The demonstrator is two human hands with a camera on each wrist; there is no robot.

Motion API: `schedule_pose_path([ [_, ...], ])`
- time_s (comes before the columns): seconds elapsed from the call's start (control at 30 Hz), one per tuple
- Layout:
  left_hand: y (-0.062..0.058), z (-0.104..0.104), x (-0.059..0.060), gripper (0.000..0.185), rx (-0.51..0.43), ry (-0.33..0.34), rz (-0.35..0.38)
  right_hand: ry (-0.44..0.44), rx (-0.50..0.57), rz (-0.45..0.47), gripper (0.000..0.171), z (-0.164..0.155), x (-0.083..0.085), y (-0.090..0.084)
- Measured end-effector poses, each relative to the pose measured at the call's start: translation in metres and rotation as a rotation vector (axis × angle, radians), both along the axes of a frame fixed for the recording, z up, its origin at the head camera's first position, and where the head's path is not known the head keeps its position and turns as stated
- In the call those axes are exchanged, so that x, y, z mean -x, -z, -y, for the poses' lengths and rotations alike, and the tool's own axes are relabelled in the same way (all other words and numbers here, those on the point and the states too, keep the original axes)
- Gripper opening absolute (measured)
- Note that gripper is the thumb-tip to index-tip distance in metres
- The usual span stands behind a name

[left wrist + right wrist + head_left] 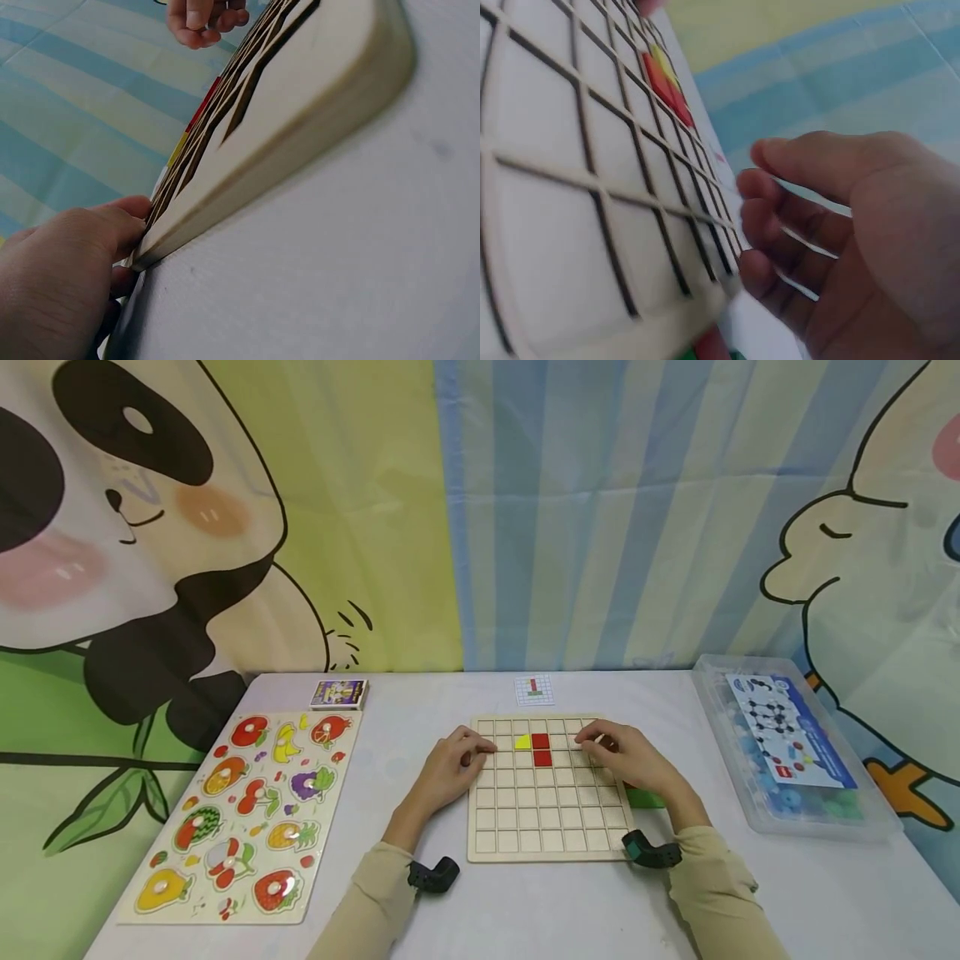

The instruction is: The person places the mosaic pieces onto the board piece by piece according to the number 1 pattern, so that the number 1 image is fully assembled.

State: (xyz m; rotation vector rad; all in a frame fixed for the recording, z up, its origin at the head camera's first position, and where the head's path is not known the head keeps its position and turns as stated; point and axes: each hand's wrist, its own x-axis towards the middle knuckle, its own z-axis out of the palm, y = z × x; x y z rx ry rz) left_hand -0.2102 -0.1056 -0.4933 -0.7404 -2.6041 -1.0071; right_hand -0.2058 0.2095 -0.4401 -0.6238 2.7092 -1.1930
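Note:
A wooden grid board [551, 818] lies on the table, with two red squares [542, 758] and a yellow rounded piece [522, 742] in its upper cells. My left hand [450, 768] pinches the board's left edge; the left wrist view has its fingertips above and below that rim. Over the board's right side hovers my right hand [626, 756]. Its fingers [761, 221] are loosely bent with nothing between them, apart from the board in the right wrist view. A small pattern card [534, 691] lies behind the board.
Green pieces [645, 798] lie beside the board's right edge, partly hidden by my right arm. A fruit puzzle board [255, 852] is at left, with a small card box [339, 693] behind it. A clear plastic case [795, 752] stands at right.

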Motion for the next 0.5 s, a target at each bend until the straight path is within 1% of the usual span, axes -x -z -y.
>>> schedule_pose_path([
  [0.1, 0.000, 0.000, 0.000, 0.019, 0.002, -0.004, 0.003, 0.009, -0.033, 0.045, 0.022, -0.014, 0.002, -0.001],
  [0.33, -0.001, 0.000, 0.000, 0.020, -0.003, 0.005, 0.017, 0.030, -0.070, 0.091, 0.022, -0.040, 0.003, 0.005],
  [0.5, 0.000, 0.000, 0.000, 0.019, -0.017, 0.010, 0.008, 0.007, -0.064, 0.188, 0.033, -0.055, 0.001, 0.006],
])
